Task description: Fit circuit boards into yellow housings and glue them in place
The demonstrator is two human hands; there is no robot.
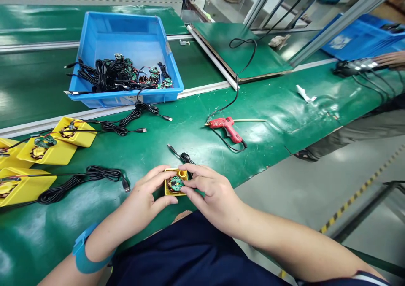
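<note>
A small yellow plastic housing (167, 190) stands near the front edge of the green bench, its open side facing up. Inside it sits a round green circuit board (175, 184) with copper coils around it. My left hand (148, 193) is closed around the housing's left side, thumb at the near edge. With thumb and fingers bent over the right side, my right hand (210, 191) touches the board; whether it pinches the board or only presses it cannot be made out. A black USB cable (186, 157) lies behind the housing, partly hidden by my right fingers.
Several yellow housings (63, 151) with boards and cables stand at left. A blue bin (126, 94) behind holds tangled cables and boards. A red glue gun (226, 128) lies right of centre, its cord trailing back. A person's hand (392, 59) shows at far right.
</note>
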